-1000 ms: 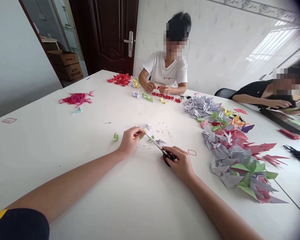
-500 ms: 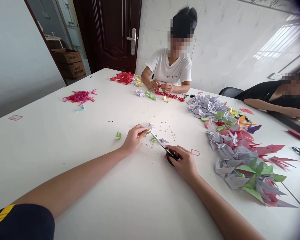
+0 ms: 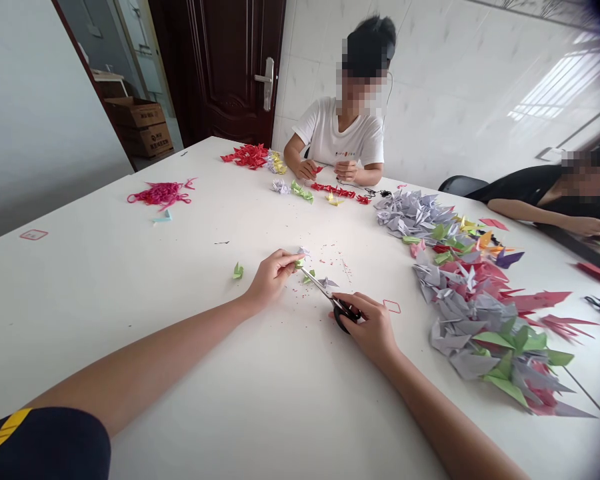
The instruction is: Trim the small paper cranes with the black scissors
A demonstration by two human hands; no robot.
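My left hand (image 3: 271,279) pinches a small green paper crane (image 3: 299,264) between thumb and fingers. My right hand (image 3: 373,322) is closed round the black handles of a pair of scissors (image 3: 323,288). The scissor tips touch the held crane or lie right at it; which one, I cannot tell. Close by on the white table (image 3: 190,380) lie another green paper crane (image 3: 309,276), a grey one (image 3: 327,283) and a pale one (image 3: 303,251) partly behind my fingers. One more green folded piece (image 3: 237,271) sits left of my left hand. Tiny paper scraps are scattered around.
To the right spreads a large heap of paper cranes (image 3: 460,287). Pink cord (image 3: 161,195) lies at the left. Across the table a person in a white shirt (image 3: 341,133) handles a red piece beside red cranes (image 3: 247,155). Another person in black (image 3: 535,197) sits at right.
My hands and the scissors stay almost in place, with only a slight shift of the view. The hands of the person opposite have moved a little apart.
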